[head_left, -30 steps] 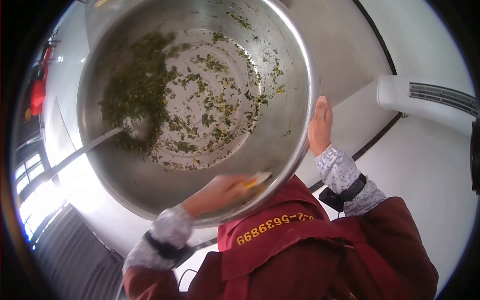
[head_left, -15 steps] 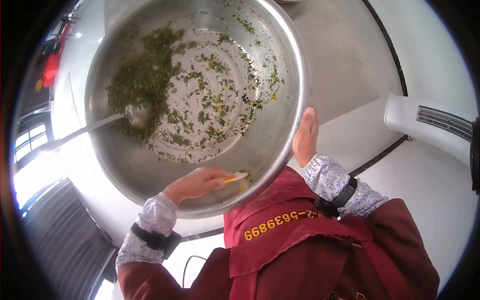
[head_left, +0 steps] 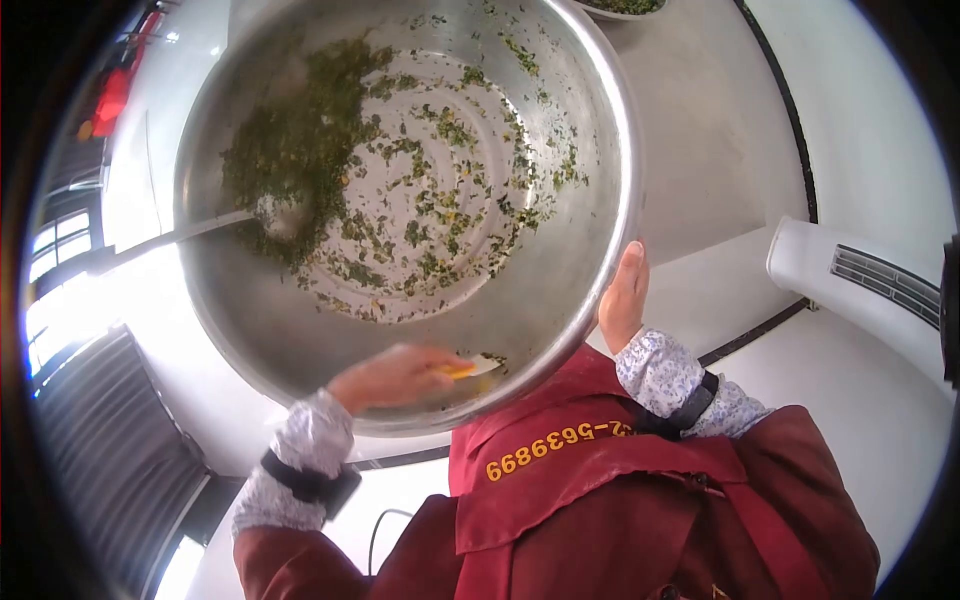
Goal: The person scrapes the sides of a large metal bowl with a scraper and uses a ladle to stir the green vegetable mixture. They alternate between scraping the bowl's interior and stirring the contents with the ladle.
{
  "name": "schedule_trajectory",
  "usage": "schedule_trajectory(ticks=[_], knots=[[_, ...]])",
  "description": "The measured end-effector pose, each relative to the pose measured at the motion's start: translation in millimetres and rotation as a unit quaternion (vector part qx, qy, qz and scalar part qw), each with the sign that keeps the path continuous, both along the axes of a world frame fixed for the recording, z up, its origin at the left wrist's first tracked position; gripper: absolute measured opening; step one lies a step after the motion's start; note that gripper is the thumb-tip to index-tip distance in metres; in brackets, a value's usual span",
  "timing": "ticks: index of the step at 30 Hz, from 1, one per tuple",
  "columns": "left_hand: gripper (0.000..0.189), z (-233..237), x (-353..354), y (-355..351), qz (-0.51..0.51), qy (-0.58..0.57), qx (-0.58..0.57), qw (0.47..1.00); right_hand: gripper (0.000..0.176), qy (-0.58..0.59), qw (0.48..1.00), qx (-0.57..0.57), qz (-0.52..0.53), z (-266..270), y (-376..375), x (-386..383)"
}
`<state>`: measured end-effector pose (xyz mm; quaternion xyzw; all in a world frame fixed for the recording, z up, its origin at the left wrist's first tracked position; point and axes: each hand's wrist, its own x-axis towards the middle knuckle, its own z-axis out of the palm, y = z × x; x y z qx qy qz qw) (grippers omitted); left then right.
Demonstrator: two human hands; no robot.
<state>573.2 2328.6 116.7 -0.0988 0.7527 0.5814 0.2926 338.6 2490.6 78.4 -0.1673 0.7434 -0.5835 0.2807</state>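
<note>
A large stainless steel basin [head_left: 560,240] fills the upper middle of the head view. Chopped greens [head_left: 300,150] are heaped along its left side, and loose bits are scattered over its bottom. Low inside the basin's near wall is my left hand [head_left: 395,376], blurred, with its fingers closed on a small scraper [head_left: 484,366]. The scraper has a yellow handle and a pale blade, and a few green bits lie by its tip. My right hand [head_left: 624,298] lies flat against the outside of the rim, fingers straight and together.
A long-handled metal spoon [head_left: 205,227] leans over the basin's left rim, its bowl among the greens. Another dish of greens [head_left: 630,6] shows at the top edge. A white appliance with a vent [head_left: 860,262] is at right. Grey ribbed panel [head_left: 110,440] stands at lower left.
The basin has shifted slightly right in view, and my right hand sits a little lower. The scraper has moved slightly right and down along the wall. More of the upper dish shows.
</note>
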Motion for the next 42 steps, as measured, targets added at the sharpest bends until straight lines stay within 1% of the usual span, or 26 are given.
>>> schedule_trajectory(ticks=[2, 4, 5, 6, 7, 9, 10, 12, 14, 16, 19, 21, 23, 24, 26, 27, 29, 31, 32, 34, 36, 37, 38, 39, 41, 42], knots=[[0.035, -13.7, -10.5, 23.5, 0.130, 0.051, 0.090, 0.986, 0.052, -0.008, 1.000, 0.010, -0.012, -1.3, 0.3, 0.5], [0.033, -18.0, -83.0, 18.3, 0.148, 0.101, 0.012, 0.984, 0.052, -0.010, 1.000, 0.016, -0.024, -0.7, -0.4, 0.6], [0.032, -47.9, -119.8, 19.5, 0.222, 0.138, -0.042, 0.964, 0.051, -0.017, 0.999, 0.024, -0.018, 0.4, 0.3, -0.2], [0.029, -40.9, -158.9, 7.5, 0.288, 0.096, -0.081, 0.949, 0.051, -0.019, 0.999, 0.029, -0.012, 1.6, 2.0, 1.1], [0.029, -57.2, -190.2, -7.0, 0.355, 0.066, -0.060, 0.931, 0.051, 0.000, 1.000, 0.028, -0.011, 4.2, 0.4, 1.4], [0.031, -60.9, -211.7, -33.2, 0.464, 0.062, 0.006, 0.884, 0.050, 0.023, 0.999, 0.048, -0.011, -4.8, 4.7, 0.7], [0.031, -58.5, -202.0, -34.0, 0.469, 0.063, 0.012, 0.881, 0.050, 0.032, 0.997, 0.063, -0.014, -5.1, 6.2, 1.0], [0.031, -49.9, -158.8, -38.5, 0.248, 0.151, -0.100, 0.952, 0.050, 0.041, 0.998, 0.045, -0.015, -5.2, 4.8, 1.5], [0.029, -68.5, -94.3, -18.9, 0.173, 0.142, -0.139, 0.965, 0.051, -0.041, 0.998, 0.032, -0.032, -9.5, 7.4, 0.9], [0.027, -58.6, -66.5, -11.0, 0.125, 0.061, -0.098, 0.985, 0.052, -0.067, 0.997, 0.004, -0.029, -7.9, 6.7, 1.4], [0.025, -50.4, -75.4, 11.6, 0.168, 0.039, -0.101, 0.980, 0.053, -0.052, 0.998, 0.000, -0.045, -5.9, 3.4, 3.2], [0.026, -117.4, -128.5, 3.9, 0.151, 0.128, -0.246, 0.949, 0.053, -0.038, 0.999, 0.015, -0.032, -0.7, 2.6, 2.0], [0.027, -130.1, -176.1, -29.7, 0.358, 0.090, -0.194, 0.909, 0.053, -0.020, 0.999, 0.026, -0.024, 0.6, 2.6, 0.4], [0.027, -120.7, -180.3, -38.6, 0.363, 0.093, -0.192, 0.907, 0.053, -0.010, 0.999, 0.047, -0.016, 0.4, 3.5, -1.3], [0.028, -88.5, -177.9, -52.5, 0.404, -0.006, -0.070, 0.912, 0.053, -0.007, 0.997, 0.076, -0.005, 3.1, 7.7, 0.3], [0.028, -90.2, -160.0, -43.2, 0.366, 0.097, -0.085, 0.921, 0.053, -0.022, 0.998, 0.054, -0.016, 2.9, 5.7, 1.0], [0.029, -84.8, -115.2, -17.3, 0.260, 0.104, -0.115, 0.953, 0.052, -0.038, 0.998, 0.027, -0.036, 1.4, 1.4, 3.4], [0.029, -81.6, -87.3, 14.5, 0.221, 0.097, -0.059, 0.969, 0.051, -0.026, 0.997, 0.049, -0.045, 3.0, 2.0, 3.7], [0.029, -88.2, -93.8, 16.7, 0.221, 0.098, -0.057, 0.969, 0.051, -0.024, 0.997, 0.051, -0.046, 3.8, 2.2, 3.3], [0.029, -93.8, -125.2, 18.5, 0.280, 0.115, -0.099, 0.948, 0.050, 0.006, 0.997, 0.063, -0.033, 5.8, 1.4, 3.2], [0.029, -108.2, -184.0, -11.7, 0.345, 0.097, -0.126, 0.925, 0.050, 0.009, 0.997, 0.067, -0.029, 9.2, -0.9, 2.9], [0.031, -114.2, -202.7, -33.8, 0.406, 0.102, -0.145, 0.897, 0.050, 0.009, 0.997, 0.069, -0.027, 10.8, -1.1, 3.3], [0.033, -114.8, -213.9, -48.7, 0.466, 0.110, -0.164, 0.863, 0.050, 0.016, 0.997, 0.069, -0.026, 9.1, -0.3, 2.3], [0.033, -105.7, -210.1, -54.2, 0.469, 0.112, -0.161, 0.861, 0.049, 0.008, 0.996, 0.083, -0.029, 6.6, 2.5, 1.7], [0.031, -82.9, -190.4, -66.1, 0.372, 0.025, -0.029, 0.928, 0.048, -0.003, 0.995, 0.097, -0.031, 7.5, 4.7, 2.1], [0.031, -102.3, -174.5, -54.4, 0.269, 0.139, -0.145, 0.942, 0.049, -0.005, 0.996, 0.078, -0.034, 7.8, 1.5, 2.4]])
